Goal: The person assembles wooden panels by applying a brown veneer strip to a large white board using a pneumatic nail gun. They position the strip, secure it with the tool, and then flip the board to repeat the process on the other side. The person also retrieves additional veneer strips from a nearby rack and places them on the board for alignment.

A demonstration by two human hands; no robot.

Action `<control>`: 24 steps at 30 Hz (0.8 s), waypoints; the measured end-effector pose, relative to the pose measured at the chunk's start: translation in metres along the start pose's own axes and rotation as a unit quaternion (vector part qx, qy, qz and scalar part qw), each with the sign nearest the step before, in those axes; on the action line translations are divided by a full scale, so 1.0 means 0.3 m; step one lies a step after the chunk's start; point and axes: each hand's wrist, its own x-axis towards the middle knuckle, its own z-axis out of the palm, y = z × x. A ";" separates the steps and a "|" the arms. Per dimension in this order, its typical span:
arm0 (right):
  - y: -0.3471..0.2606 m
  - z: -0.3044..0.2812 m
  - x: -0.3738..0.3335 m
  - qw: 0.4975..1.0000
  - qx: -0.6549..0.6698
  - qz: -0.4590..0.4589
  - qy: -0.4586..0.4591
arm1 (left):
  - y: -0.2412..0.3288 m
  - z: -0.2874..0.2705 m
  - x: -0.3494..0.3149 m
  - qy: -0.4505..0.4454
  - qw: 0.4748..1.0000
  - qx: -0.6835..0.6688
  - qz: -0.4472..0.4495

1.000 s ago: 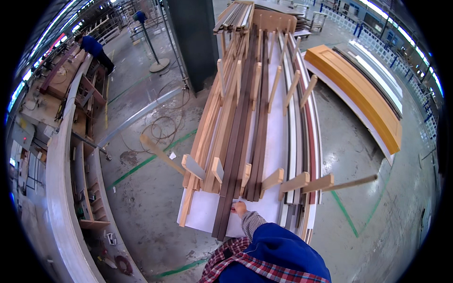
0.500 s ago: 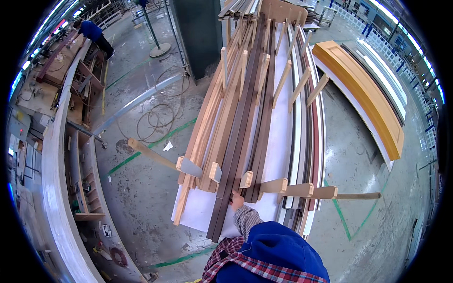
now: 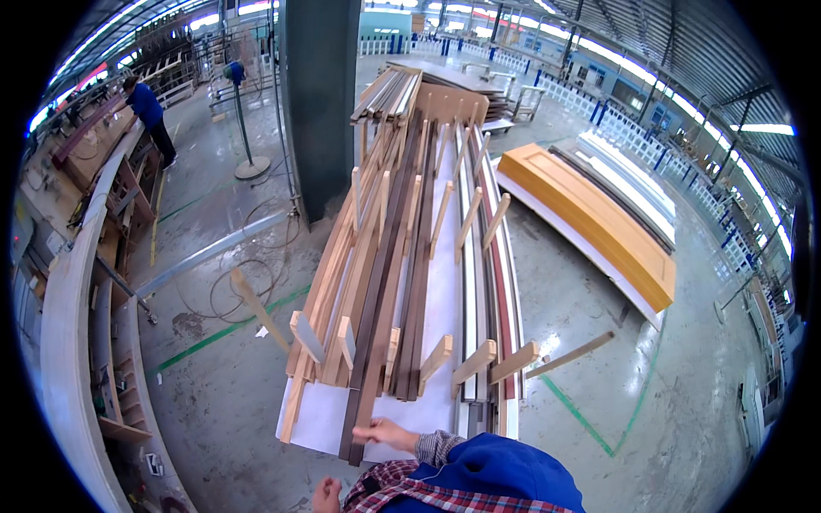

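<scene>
Long dark brown strips (image 3: 371, 359) of trim lie lengthwise on a rack, reaching beyond the other boards toward me. At their near end my right hand (image 3: 389, 433) has its thumb and fingers closed on the right edge of a strip. My left hand (image 3: 327, 496) hangs low at the bottom of the picture, short of the strip ends, its fingers curled with nothing visible in them. Pale wooden pegs (image 3: 392, 350) stand up between the groups. Light wood strips (image 3: 318, 329) lie to the left, and more brown strips (image 3: 416, 342) to the right.
White and red strips (image 3: 511, 342) fill the rack's right side. Beyond it rests a yellow-brown panel (image 3: 590, 231). A grey pillar (image 3: 321, 111) rises at the back left. A long workbench (image 3: 64, 342) runs along the left, where a person (image 3: 150, 111) in blue bends over.
The view has tilted up and shows more of the hall. My right hand has shifted toward the near end of the brown strips. My left hand has come into view.
</scene>
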 end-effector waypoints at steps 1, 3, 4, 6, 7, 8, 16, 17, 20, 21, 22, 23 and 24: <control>0.011 0.044 -0.056 0.997 -0.028 -0.019 -0.072 | 0.055 0.028 0.026 -0.010 0.996 -0.070 0.051; 0.028 0.132 -0.137 0.977 -0.099 0.003 -0.189 | 0.155 0.059 0.053 -0.026 0.988 -0.135 0.065; 0.038 0.174 -0.167 0.955 -0.130 0.031 -0.265 | 0.191 0.059 0.047 -0.031 0.983 -0.167 0.071; 0.058 0.201 -0.217 0.933 -0.155 -0.031 -0.324 | 0.233 0.024 0.018 -0.089 0.991 0.027 0.094; 0.070 0.208 -0.231 0.930 -0.172 -0.043 -0.321 | 0.240 0.005 -0.006 -0.112 0.981 0.123 0.101; 0.079 0.206 -0.235 0.926 -0.189 -0.053 -0.321 | 0.237 -0.025 -0.035 -0.133 0.941 0.307 0.054; 0.107 0.034 -0.111 0.981 0.027 0.055 -0.183 | 0.115 -0.287 -0.431 -0.111 0.972 0.205 0.034; 0.101 -0.001 -0.077 0.986 0.163 0.036 -0.009 | 0.115 -0.322 -0.494 -0.127 0.970 0.205 0.037; -0.047 -0.162 0.047 0.970 0.236 -0.062 -0.007 | 0.112 -0.422 -0.738 -0.129 0.971 0.199 0.028; -0.089 -0.168 0.082 0.956 0.290 -0.034 0.037 | 0.112 -0.464 -0.811 -0.130 0.968 0.212 0.024; -0.133 -0.150 0.097 0.960 0.277 -0.042 0.022 | 0.114 -0.498 -0.878 -0.093 0.969 0.230 0.016; -0.163 -0.115 0.093 0.980 0.175 -0.081 0.054 | 0.112 -0.507 -0.943 -0.065 0.962 0.264 -0.005; -0.193 -0.076 0.079 0.984 0.115 -0.115 0.069 | 0.105 -0.516 -0.973 -0.017 0.971 0.238 -0.015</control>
